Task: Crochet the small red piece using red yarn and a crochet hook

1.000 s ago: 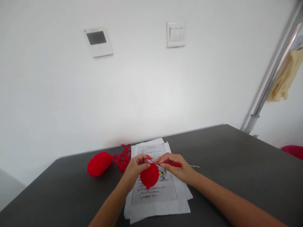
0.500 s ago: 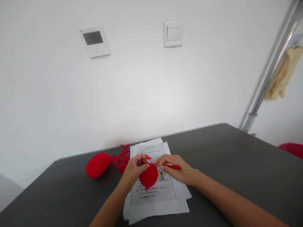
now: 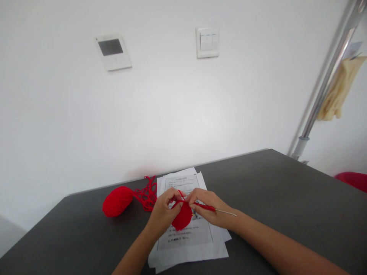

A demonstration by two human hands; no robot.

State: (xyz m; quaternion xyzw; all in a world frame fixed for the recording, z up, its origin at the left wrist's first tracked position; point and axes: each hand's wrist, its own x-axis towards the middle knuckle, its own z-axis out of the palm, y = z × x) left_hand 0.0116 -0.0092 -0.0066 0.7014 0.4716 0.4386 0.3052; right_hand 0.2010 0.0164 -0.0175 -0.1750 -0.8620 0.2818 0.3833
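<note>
My left hand (image 3: 163, 211) is closed, pinching the top edge of a round red crochet piece (image 3: 182, 216) that hangs over the papers. My right hand (image 3: 208, 209) is closed on a crochet hook (image 3: 213, 209) with a red grip and a thin metal shaft; its tip meets the piece's upper edge. Red yarn runs from the piece to a loose tangle (image 3: 147, 194) and on to a red ball of yarn (image 3: 117, 201) lying on the dark table (image 3: 286, 198) to the left of my hands.
Several printed paper sheets (image 3: 187, 244) lie stacked under my hands. A white wall carries a small panel (image 3: 111, 50) and a light switch (image 3: 208, 41). A metal pole (image 3: 323, 84) with a cream cloth (image 3: 338, 93) stands at the right; a red object (image 3: 352, 179) sits beyond the table edge.
Both hands have drawn slightly closer together and lower; the hook's tail has tipped down to the right. The view has shifted a little; ball and papers have not moved on the table.
</note>
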